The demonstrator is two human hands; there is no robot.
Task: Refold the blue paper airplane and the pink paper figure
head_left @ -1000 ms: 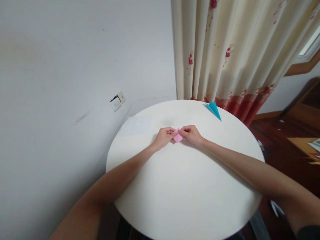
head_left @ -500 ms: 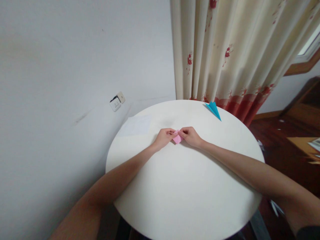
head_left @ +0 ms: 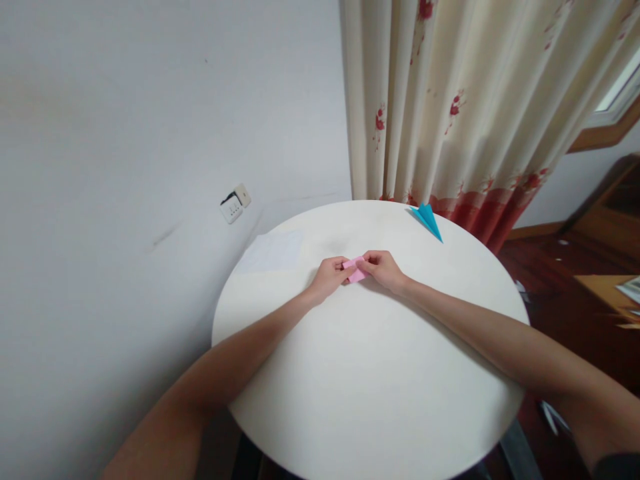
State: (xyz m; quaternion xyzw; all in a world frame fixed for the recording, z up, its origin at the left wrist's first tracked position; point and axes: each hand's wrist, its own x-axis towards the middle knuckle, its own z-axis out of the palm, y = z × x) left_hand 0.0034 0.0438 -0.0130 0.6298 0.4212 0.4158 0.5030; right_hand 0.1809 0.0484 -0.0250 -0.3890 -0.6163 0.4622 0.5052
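A small piece of folded pink paper (head_left: 357, 275) is held between my two hands, over the middle of the round white table (head_left: 370, 373). My left hand (head_left: 331, 277) pinches its left side, thumb on top and fingers curled beneath. On the right side, my right hand (head_left: 382, 269) grips it between thumb and bent fingers. The thumbs lie close together on the paper and hide part of it, so the folds are hard to make out.
A blue paper plane (head_left: 428, 221) lies near the table's far right edge. White sheets of paper (head_left: 271, 251) lie at the far left. Beyond the table are a wall with a socket (head_left: 231, 209) and a flowered curtain (head_left: 450, 120).
The pink paper has turned between my fingers: its lower corner pointed toward me before, and now it sits more squarely. My right hand has shifted very slightly; both hands keep their hold.
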